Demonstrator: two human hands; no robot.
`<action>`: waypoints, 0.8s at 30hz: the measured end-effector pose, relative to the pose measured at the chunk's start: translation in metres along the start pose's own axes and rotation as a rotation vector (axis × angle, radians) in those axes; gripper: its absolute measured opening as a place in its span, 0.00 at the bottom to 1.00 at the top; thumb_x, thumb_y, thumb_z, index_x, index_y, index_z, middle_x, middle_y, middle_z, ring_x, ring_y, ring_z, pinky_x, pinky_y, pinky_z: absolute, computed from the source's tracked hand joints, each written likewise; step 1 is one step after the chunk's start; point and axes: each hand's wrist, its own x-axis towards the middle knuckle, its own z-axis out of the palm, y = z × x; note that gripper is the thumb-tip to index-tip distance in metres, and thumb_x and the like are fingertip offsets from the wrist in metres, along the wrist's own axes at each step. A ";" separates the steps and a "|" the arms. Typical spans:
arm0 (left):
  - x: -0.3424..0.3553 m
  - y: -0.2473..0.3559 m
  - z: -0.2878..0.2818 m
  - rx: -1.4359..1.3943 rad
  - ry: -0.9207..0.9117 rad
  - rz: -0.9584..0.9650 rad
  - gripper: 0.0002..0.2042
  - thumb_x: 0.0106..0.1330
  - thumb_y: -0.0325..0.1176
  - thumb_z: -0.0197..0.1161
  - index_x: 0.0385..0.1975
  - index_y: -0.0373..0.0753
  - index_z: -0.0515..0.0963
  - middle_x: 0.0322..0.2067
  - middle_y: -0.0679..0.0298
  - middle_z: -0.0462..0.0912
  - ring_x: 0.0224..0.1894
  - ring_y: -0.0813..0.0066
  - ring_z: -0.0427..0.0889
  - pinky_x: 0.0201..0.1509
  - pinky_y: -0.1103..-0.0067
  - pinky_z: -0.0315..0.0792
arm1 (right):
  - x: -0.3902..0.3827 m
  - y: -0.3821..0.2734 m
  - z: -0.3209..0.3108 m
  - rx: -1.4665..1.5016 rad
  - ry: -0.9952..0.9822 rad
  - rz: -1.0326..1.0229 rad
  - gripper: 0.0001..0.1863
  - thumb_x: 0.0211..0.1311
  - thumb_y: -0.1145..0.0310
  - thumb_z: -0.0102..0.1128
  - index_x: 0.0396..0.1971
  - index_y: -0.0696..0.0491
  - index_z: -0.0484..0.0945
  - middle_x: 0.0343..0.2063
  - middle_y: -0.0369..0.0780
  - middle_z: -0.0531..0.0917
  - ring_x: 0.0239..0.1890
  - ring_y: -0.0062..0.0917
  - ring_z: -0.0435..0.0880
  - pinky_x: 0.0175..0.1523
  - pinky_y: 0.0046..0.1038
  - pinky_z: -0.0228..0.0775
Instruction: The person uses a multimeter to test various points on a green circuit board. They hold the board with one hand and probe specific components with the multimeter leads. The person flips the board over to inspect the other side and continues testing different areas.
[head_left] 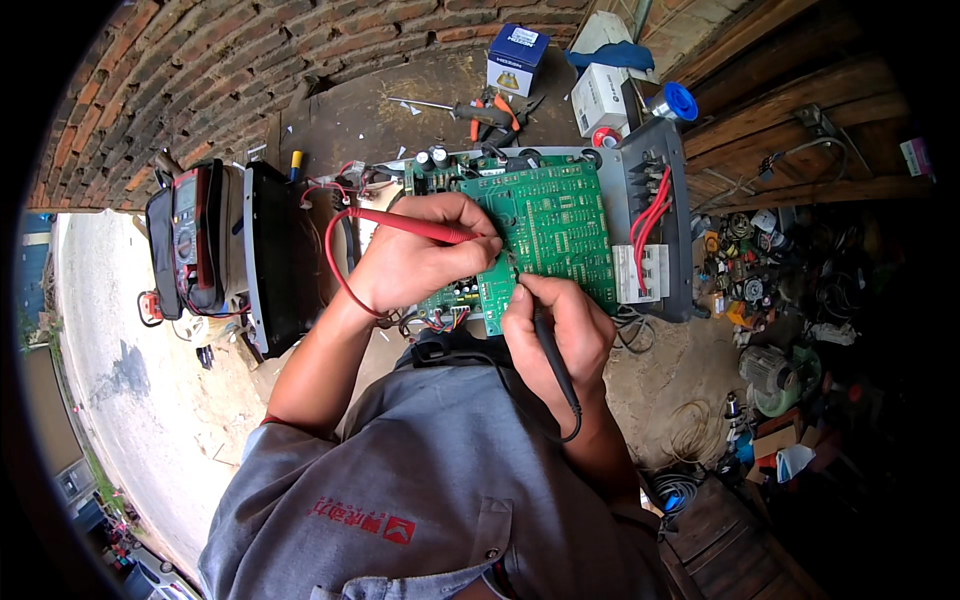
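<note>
At the far left, one multimeter (185,225) is held upright in one dark case (211,250). To its right, one black panel (278,260) is seen on edge. One red lead (330,255) is looped down to the left wrist from the tail of one red probe (405,221). That probe is gripped by the left hand (415,262), whose thumb and fingers are clamped on it near its tip. Above this hand, two capacitors (431,157) are seated side by side. Farther back on the bench (350,112), one screwdriver (425,103) is laid near orange-handled pliers (507,108), and one blue box (517,60) is stood behind them. Below these, one green board (560,205) is placed between the panel and the white block, partly covered by both hands. One black probe (553,350) is clamped between the thumb and fingers of the right hand (578,322). Both probes are aimed at the board's lower left part; whether it is touched by their tips cannot be told. Beyond, one white box (600,98) is set behind one red roll (605,138). At the right end, red wires (655,215) are run down to one white block (640,273); their exact number cannot be told.
</note>
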 end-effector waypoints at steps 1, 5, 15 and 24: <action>0.000 0.000 0.000 0.007 -0.003 -0.003 0.07 0.58 0.31 0.70 0.29 0.33 0.82 0.25 0.68 0.83 0.29 0.85 0.78 0.32 0.83 0.73 | 0.000 0.000 0.000 0.000 0.002 -0.005 0.09 0.51 0.79 0.68 0.33 0.60 0.79 0.24 0.46 0.84 0.25 0.38 0.85 0.32 0.34 0.79; 0.000 0.000 -0.001 0.013 -0.009 -0.006 0.07 0.58 0.31 0.70 0.28 0.33 0.81 0.25 0.68 0.83 0.29 0.85 0.78 0.33 0.83 0.73 | 0.001 -0.001 -0.001 -0.010 -0.001 -0.007 0.09 0.51 0.79 0.68 0.33 0.60 0.79 0.24 0.45 0.83 0.25 0.38 0.85 0.31 0.34 0.78; -0.003 0.003 -0.002 0.059 0.029 0.020 0.05 0.56 0.28 0.68 0.29 0.33 0.82 0.26 0.67 0.84 0.30 0.85 0.79 0.35 0.83 0.74 | 0.002 -0.001 0.003 -0.009 0.005 -0.021 0.11 0.50 0.80 0.69 0.34 0.59 0.80 0.25 0.45 0.83 0.26 0.40 0.85 0.33 0.35 0.78; 0.002 0.001 0.003 0.055 -0.018 0.101 0.07 0.55 0.29 0.70 0.28 0.33 0.81 0.22 0.66 0.83 0.26 0.86 0.78 0.31 0.82 0.74 | -0.008 0.003 -0.001 -0.031 0.010 0.110 0.07 0.55 0.80 0.66 0.35 0.61 0.81 0.23 0.46 0.83 0.22 0.33 0.83 0.29 0.31 0.75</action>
